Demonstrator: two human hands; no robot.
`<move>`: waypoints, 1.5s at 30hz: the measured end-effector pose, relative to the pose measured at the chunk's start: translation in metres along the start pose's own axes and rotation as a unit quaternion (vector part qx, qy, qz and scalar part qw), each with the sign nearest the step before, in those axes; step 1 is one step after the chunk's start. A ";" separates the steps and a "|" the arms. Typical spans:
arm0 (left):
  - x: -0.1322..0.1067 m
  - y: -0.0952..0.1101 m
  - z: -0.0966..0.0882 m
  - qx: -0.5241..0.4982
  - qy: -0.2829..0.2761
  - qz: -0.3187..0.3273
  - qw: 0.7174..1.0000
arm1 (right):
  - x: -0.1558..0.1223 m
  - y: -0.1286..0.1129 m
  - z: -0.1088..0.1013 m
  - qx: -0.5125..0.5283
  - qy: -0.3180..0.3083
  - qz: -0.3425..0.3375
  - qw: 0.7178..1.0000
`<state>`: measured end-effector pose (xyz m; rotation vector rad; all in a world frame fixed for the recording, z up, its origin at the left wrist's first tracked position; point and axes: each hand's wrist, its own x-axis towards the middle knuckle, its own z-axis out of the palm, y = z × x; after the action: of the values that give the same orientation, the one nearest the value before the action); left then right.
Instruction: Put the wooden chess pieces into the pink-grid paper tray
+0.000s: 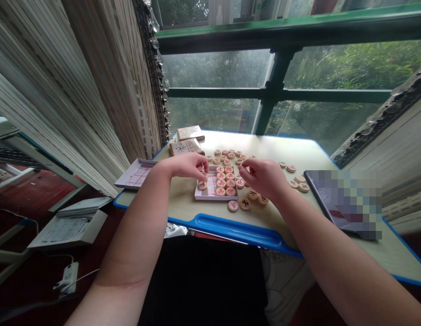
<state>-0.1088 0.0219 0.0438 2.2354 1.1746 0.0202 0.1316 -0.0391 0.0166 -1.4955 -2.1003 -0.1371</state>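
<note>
A shallow white box (205,195) lies on the desk and holds several round wooden chess pieces (225,183) with red characters. My left hand (188,165) hovers over the box's far left corner, its fingers pinched on a piece there. My right hand (261,177) is at the box's right side with curled fingers, thumb and forefinger pinching something I cannot make out. More loose pieces (227,155) lie beyond the box, and a few others (244,204) sit in front of it.
The pale desk with a blue rim (230,228) stands against a window. A box lid (137,174) hangs over the left edge, two small boxes (187,140) lie at the back left, and a dark tablet (342,201) lies at right. A power strip (69,276) rests on the floor.
</note>
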 end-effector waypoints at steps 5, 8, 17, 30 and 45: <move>0.003 -0.001 0.002 -0.047 0.027 0.009 0.998 | 0.001 0.003 -0.001 -0.003 -0.003 0.012 1.000; 0.008 -0.002 0.005 -0.049 0.113 -0.011 0.992 | 0.003 0.007 -0.004 -0.013 -0.022 0.033 0.999; 0.034 -0.010 0.020 -0.043 0.294 -0.010 0.955 | 0.007 0.013 -0.006 -0.026 -0.077 0.073 0.994; 0.038 -0.015 0.023 -0.047 0.356 0.013 0.933 | 0.007 0.018 -0.015 -0.039 -0.244 0.083 0.965; 0.040 -0.016 0.024 -0.025 0.346 0.002 0.938 | 0.004 0.020 -0.012 -0.046 -0.283 0.084 0.954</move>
<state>-0.0899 0.0468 0.0055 2.2424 1.4891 0.8913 0.1528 -0.0330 0.0244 -1.9358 -2.4027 0.2992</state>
